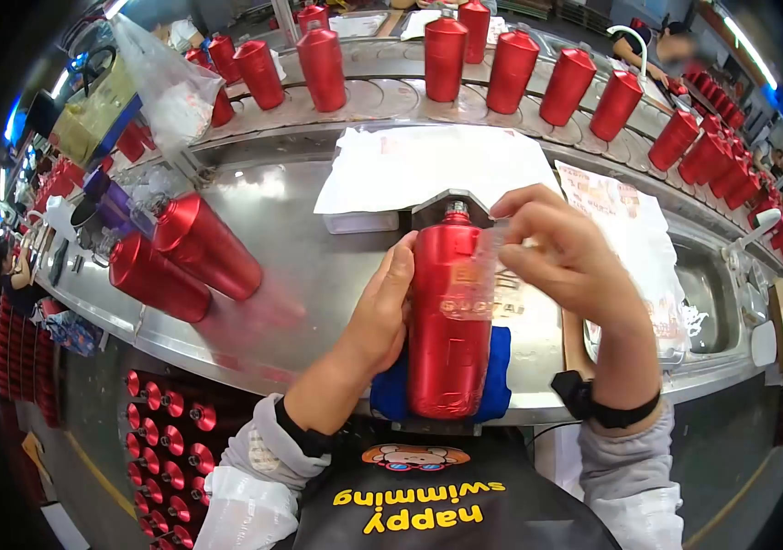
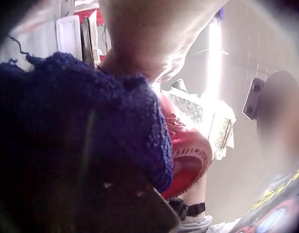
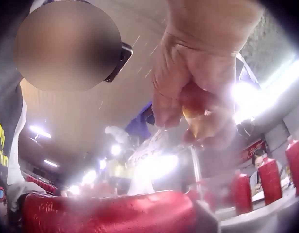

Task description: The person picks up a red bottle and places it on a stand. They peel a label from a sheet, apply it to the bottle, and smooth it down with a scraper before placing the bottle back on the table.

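A shiny red bottle [image 1: 442,367] with a clear threaded neck lies tilted over a blue cloth [image 1: 499,371] at the bench's front edge. My left hand [image 1: 380,316] grips its left side, thumb toward its shoulder. With thumb and fingers, my right hand [image 1: 567,252] pinches a clear film [image 1: 481,280] printed with gold lettering, beside the bottle's upper right side. The film overlaps the bottle's front in the head view. The left wrist view shows the bottle's ribbed base [image 2: 193,165] past dark blue knit cloth [image 2: 86,126]; the left fingers are hidden there.
Two red bottles [image 1: 208,247] lean at the left of the steel bench [image 1: 300,275]. White paper sheets [image 1: 446,170] lie behind the held bottle, with printed sheets [image 1: 621,229] on the right by a sink [image 1: 708,298]. A conveyor [image 1: 382,96] carries several more bottles.
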The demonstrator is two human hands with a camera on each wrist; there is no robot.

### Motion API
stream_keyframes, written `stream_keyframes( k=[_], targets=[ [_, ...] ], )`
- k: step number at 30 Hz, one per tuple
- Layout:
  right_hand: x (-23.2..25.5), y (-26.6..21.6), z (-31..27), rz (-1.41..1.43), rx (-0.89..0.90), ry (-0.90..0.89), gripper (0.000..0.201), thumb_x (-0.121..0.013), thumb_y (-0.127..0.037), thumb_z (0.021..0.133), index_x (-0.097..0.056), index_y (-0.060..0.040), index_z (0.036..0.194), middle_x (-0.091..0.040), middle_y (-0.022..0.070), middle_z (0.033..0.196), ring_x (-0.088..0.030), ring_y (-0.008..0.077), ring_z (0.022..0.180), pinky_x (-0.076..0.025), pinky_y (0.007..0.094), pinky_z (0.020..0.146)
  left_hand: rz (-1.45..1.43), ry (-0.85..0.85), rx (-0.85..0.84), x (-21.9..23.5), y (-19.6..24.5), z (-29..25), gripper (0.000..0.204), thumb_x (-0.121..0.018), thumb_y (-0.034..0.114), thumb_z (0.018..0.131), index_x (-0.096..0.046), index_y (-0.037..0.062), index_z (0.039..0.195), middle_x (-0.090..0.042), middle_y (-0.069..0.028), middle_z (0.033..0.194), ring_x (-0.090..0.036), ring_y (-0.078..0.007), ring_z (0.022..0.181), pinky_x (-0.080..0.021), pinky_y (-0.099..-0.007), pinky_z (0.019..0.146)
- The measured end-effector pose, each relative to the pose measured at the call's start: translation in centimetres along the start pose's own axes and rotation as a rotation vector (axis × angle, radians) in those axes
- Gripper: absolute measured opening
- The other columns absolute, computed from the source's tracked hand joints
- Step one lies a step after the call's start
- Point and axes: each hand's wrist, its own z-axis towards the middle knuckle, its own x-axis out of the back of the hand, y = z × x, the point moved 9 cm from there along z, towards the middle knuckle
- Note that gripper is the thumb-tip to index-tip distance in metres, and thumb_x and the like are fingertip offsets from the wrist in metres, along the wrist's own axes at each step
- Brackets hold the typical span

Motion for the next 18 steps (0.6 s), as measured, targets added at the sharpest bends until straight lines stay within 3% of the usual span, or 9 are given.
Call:
stream_keyframes(
  k=[3, 4, 6, 9, 18],
  targets=[
    [-2.4, 3.1, 0.5, -0.046, 0.006, 0.022, 0.014, -0.069, -0.013, 0.087, -0.06, -0.0025, 0.086, -0.06, 0.0094, 0.112, -0.058, 0.0171, 0.094, -0.046, 0.028, 0.077, 0.059, 0.018, -0.025, 0.3, 0.6, -0.9, 0.076, -0.049, 0.048, 0.1, -0.019, -0.001, 0.15, -0.047, -0.0162, 0.138, -0.052, -0.0206, 0.123, -0.044, -0.035, 0.103],
    [-2.7, 3.5, 0.6, 0.027, -0.093, 0.027, 0.015, -0.069, -0.014, 0.088, -0.06, -0.0022, 0.087, -0.059, 0.009, 0.112, -0.056, 0.0133, 0.087, -0.045, 0.0266, 0.074, 0.125, 0.029, -0.017, 0.3, 0.6, -1.1, 0.079, -0.052, 0.046, 0.099, -0.015, -0.0003, 0.151, -0.044, -0.0164, 0.14, -0.05, -0.021, 0.125, -0.043, -0.0352, 0.104],
    [-3.1, 3.8, 0.5, 0.07, -0.125, 0.04, 0.015, -0.069, -0.013, 0.087, -0.06, -0.0016, 0.088, -0.059, 0.0104, 0.108, -0.059, 0.0154, 0.086, -0.049, 0.0269, 0.067, 0.218, 0.03, -0.007, 1.4, -0.1, -0.9, 0.093, -0.066, 0.037, 0.094, -0.005, -0.0001, 0.153, -0.039, -0.0178, 0.144, -0.047, -0.0218, 0.128, -0.04, -0.0353, 0.106],
    [-3.2, 4.2, 0.4, 0.079, -0.126, 0.061, 0.015, -0.069, -0.012, 0.087, -0.059, -0.0013, 0.088, -0.058, 0.0113, 0.107, -0.061, 0.0163, 0.085, -0.051, 0.0269, 0.063, 0.287, 0.05, -0.067, 1.2, 0.0, -1.0, 0.092, -0.065, 0.035, 0.094, -0.006, -0.0077, 0.151, -0.038, -0.0219, 0.143, -0.043, -0.0252, 0.131, -0.038, -0.0365, 0.108],
    [-3.3, 4.9, 0.4, 0.156, -0.129, 0.057, 0.014, -0.069, -0.011, 0.088, -0.058, -0.0011, 0.088, -0.058, 0.012, 0.108, -0.061, 0.016, 0.084, -0.052, 0.026, 0.06, 0.303, 0.039, -0.081, 0.7, -0.3, -1.2, 0.094, -0.067, 0.027, 0.093, -0.002, -0.0044, 0.151, -0.038, -0.0204, 0.142, -0.044, -0.0252, 0.13, -0.04, -0.0377, 0.106]
  ],
)
